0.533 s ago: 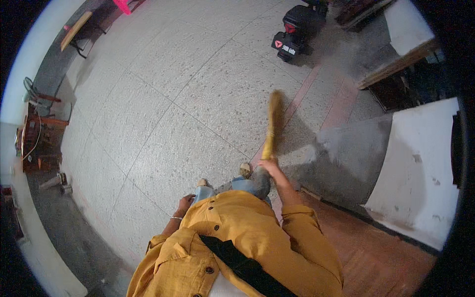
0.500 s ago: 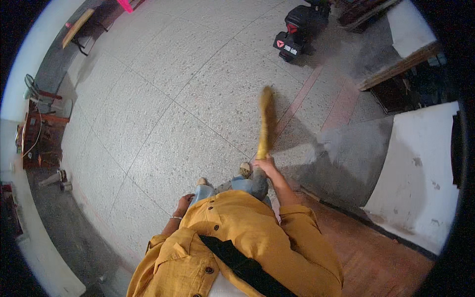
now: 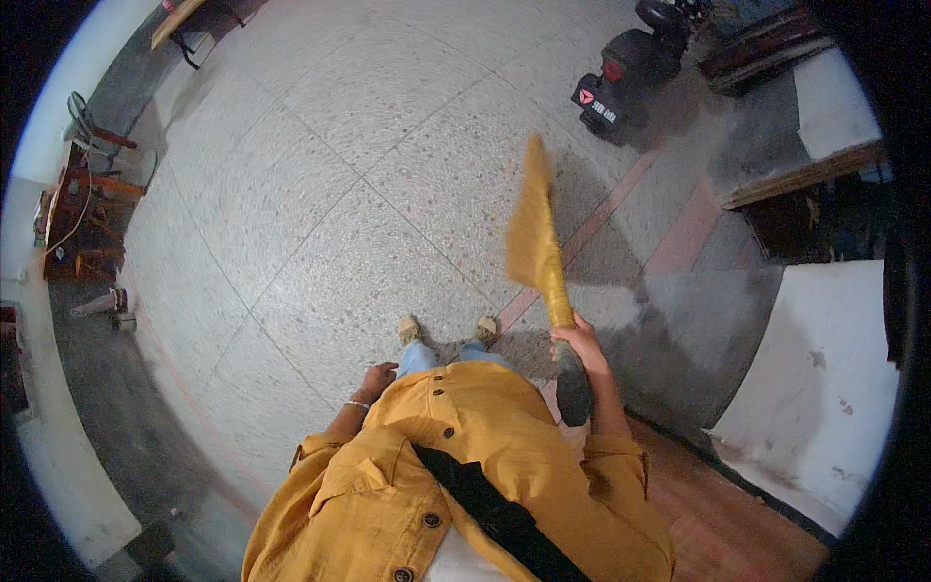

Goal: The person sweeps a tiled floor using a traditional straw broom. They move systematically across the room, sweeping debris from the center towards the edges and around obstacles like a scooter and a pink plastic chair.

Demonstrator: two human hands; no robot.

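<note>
My right hand is wrapped round the handle of a short straw broom, in front of me and to the right. The broom's golden head points away from me over the floor, slightly blurred, its broad side showing. Yellow binding covers its neck, and the dark grey butt of the handle sticks out behind my hand, beside my forearm. Whether the bristles touch the floor I cannot tell. My left hand hangs beside my left thigh, holding nothing, its fingers loosely apart and partly bent.
Speckled floor with thin joint lines spreads ahead. A black scooter stands at the far right. Wooden furniture lines the left wall, with a table beyond it. At right are a pale panel and a wooden ledge.
My right hand has moved right with the broom, whose head has turned from narrow to broad side. My feet have shifted, and the room has slid slightly rightward in view.
</note>
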